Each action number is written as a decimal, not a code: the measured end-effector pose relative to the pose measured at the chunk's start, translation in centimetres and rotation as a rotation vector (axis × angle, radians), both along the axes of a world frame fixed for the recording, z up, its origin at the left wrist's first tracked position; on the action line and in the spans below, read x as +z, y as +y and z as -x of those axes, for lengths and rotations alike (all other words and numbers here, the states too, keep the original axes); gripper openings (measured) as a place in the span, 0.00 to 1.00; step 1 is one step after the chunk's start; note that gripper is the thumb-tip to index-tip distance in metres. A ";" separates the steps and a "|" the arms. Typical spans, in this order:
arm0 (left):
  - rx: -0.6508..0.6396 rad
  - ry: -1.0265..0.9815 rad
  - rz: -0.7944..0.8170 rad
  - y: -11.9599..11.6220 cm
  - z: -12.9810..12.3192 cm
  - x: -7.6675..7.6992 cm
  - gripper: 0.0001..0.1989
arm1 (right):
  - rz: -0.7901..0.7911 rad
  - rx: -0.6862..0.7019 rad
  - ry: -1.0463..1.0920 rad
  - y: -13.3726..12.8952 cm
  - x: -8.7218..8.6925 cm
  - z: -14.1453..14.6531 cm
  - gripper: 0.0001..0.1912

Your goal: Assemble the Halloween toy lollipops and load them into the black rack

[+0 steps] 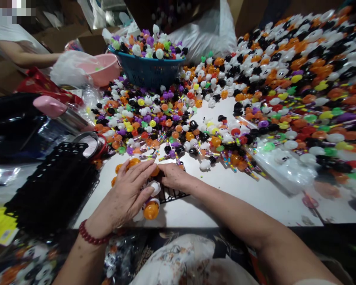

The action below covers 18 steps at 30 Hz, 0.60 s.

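Observation:
My left hand [121,198], with a red bead bracelet on the wrist, lies stretched out over a group of small orange pumpkin figures [134,162]. A white figure [155,187] and another orange pumpkin figure [151,209] show beside its thumb. These figures sit at a black plastic grid rack [173,195] on the white tabletop. Reaching in from the right, my right hand [174,177] bends down over the rack with its fingers closed. Its fingertips are hidden, and what they hold cannot be made out.
Piles of colourful small figures [154,107] cover the table's back and right. A blue basket [148,69] of them stands behind. Stacked black racks [56,186], a pink-lidded steel bottle [62,114] and a tape roll [90,144] lie left. Pink scissors [310,201] lie right. Another person's arm [32,55] reaches a pink basin [103,71].

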State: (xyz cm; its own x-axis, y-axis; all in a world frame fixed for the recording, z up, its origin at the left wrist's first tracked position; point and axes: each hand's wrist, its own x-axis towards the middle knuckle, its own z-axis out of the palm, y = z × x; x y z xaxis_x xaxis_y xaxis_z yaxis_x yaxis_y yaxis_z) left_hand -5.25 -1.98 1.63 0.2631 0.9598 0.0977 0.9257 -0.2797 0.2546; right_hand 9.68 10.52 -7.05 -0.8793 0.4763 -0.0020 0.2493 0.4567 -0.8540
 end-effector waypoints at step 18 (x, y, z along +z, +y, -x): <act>0.002 -0.058 0.004 0.0 0.9 -0.9 0.26 | -0.141 0.102 -0.222 -0.1 1.6 0.3 0.10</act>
